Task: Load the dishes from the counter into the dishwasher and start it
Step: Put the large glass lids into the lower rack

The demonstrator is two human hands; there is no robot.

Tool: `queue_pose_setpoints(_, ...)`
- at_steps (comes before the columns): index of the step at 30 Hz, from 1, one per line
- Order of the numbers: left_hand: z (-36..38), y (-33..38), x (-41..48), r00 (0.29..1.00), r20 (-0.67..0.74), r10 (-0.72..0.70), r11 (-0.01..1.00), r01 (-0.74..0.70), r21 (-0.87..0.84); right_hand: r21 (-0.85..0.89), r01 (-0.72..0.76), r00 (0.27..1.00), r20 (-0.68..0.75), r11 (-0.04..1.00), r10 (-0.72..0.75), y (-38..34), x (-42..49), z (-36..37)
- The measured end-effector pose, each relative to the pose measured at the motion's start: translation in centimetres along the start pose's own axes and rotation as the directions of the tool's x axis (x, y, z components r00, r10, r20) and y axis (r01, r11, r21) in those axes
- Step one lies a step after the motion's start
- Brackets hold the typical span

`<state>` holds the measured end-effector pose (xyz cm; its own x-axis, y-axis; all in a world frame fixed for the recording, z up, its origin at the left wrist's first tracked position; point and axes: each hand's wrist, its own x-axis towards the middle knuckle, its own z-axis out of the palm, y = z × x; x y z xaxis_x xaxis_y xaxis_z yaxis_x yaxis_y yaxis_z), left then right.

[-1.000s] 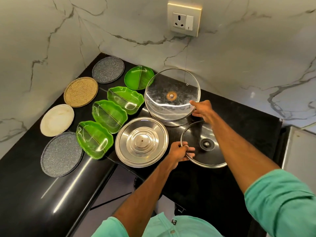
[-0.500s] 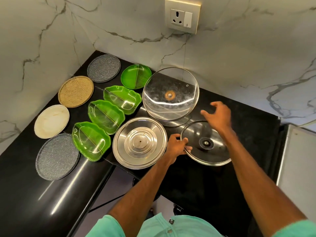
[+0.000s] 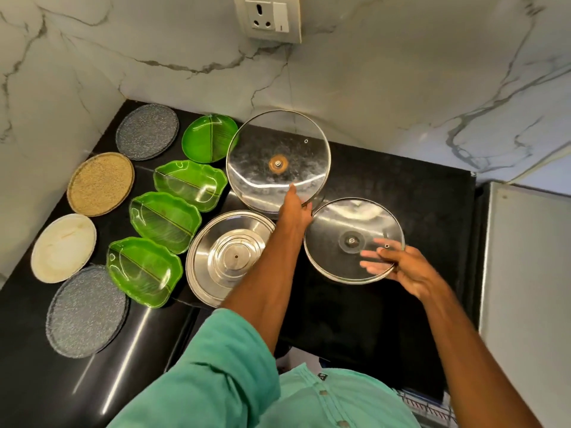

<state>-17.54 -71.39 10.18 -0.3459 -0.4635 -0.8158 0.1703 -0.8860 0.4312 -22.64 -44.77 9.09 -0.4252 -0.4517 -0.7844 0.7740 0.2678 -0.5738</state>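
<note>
1. Since the earlier frame, hands swapped: left hand [image 3: 295, 211] moved off the smaller glass lid [image 3: 354, 240] to the larger glass lid [image 3: 278, 162].
2. Left fingers closed on the larger lid's near rim; the lid tilted, far side up.
3. Right hand [image 3: 408, 270] fingers pinched on the smaller lid's near-right rim, above the tabletop [image 3: 355, 329].
4. Dishwasher unseen.

Two hands on glass lids

Left hand [image 3: 296, 211] grips the big lid's [image 3: 278, 162] near rim; right hand [image 3: 411, 273] holds the small lid [image 3: 340, 223] at its right edge, fingers beneath.
</note>
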Motion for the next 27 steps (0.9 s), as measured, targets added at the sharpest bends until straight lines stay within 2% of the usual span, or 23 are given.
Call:
queue_pose_setpoints(3,-0.4,-0.4,0.5,0.999,-0.033,0.021,1.0,-0.021,0.008,-0.006,0.062,0.998,-0.028,0.998,-0.062,0.1,-0.5,-0.9)
queue_pose_setpoints(7,-1.7,-0.1,0.8,0.997,0.057,0.055,0.994,-0.049,-0.1,-0.04,0.121,0.987,-0.098,0.992,-0.124,1.0,-2.0,-2.7)
queue_pose_setpoints(10,-2.2,1.1,0.3,0.996,0.087,0.017,0.982,0.0,-0.188,0.002,0.141,0.98,-0.14,0.99,-0.14,2.2,-3.7,-3.7)
queue_pose_setpoints(12,-2.4,1.8,-0.5,0.994,0.106,-0.033,0.984,0.051,-0.173,0.038,0.152,0.977,-0.158,0.988,-0.144,3.2,-4.8,-4.1)
queue_pose_setpoints(16,-3.0,0.7,-3.2,0.977,0.173,-0.126,0.986,0.142,-0.084,0.119,0.173,0.971,-0.185,0.978,-0.149,5.6,-6.9,-4.5)
queue_pose_setpoints(19,-3.9,-0.8,-6.1,0.943,0.291,-0.16,0.985,0.174,-0.022,0.157,0.219,0.959,-0.217,0.963,-0.183,7.3,-8.9,-4.2)
queue_pose_setpoints(23,-6.4,-1.9,-10.9,0.874,0.455,-0.17,0.978,0.091,0.19,0.177,0.294,0.93,-0.28,0.939,-0.239,10.0,-12.3,-3.6)
queue_pose_setpoints(27,-10.8,-3.1,-16.2,0.793,0.57,-0.214,0.926,-0.022,0.378,0.24,0.395,0.885,-0.357,0.887,-0.298,14.5,-17.7,-2.2)
